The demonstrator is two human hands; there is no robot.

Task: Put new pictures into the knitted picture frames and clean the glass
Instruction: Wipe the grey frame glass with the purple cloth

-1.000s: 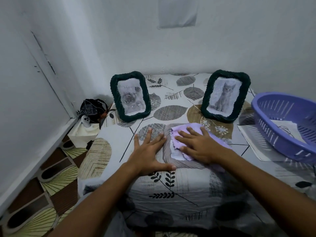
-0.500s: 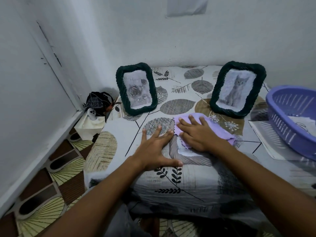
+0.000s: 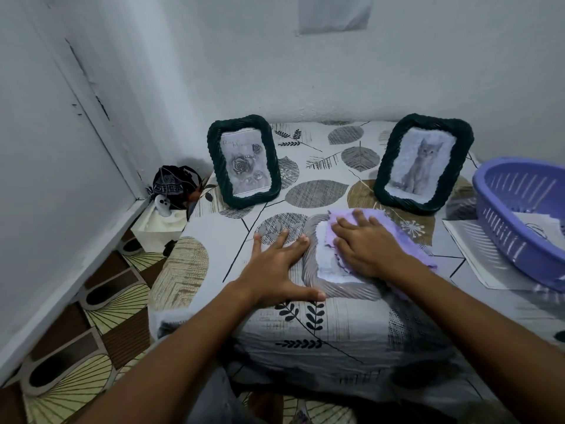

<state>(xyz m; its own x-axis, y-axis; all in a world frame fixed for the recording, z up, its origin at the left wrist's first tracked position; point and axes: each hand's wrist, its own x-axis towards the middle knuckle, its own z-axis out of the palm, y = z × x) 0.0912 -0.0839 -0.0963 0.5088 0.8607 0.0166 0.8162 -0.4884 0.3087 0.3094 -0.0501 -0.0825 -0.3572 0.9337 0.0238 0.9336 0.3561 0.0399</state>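
A grey knitted picture frame [image 3: 315, 280] lies flat on the leaf-patterned table [image 3: 214, 258], near its front edge. My right hand [image 3: 363, 243] presses a lilac cloth [image 3: 397, 234] flat onto the frame's glass. My left hand [image 3: 275, 267] lies spread on the tablecloth against the frame's left side, thumb along its front corner. Two dark green knitted frames stand upright at the back: one with a rose picture [image 3: 244, 162], one with a cat picture [image 3: 423, 165].
A lilac plastic basket [image 3: 519, 218] holding papers sits at the right on a clear sleeve [image 3: 470, 252]. White walls close the back and left. On the floor at the left stand a white box [image 3: 159, 224] and a dark bag [image 3: 171, 185].
My right hand has slid the cloth slightly right and away across the glass, uncovering more of it. My left hand stays spread beside the frame. The camera has shifted.
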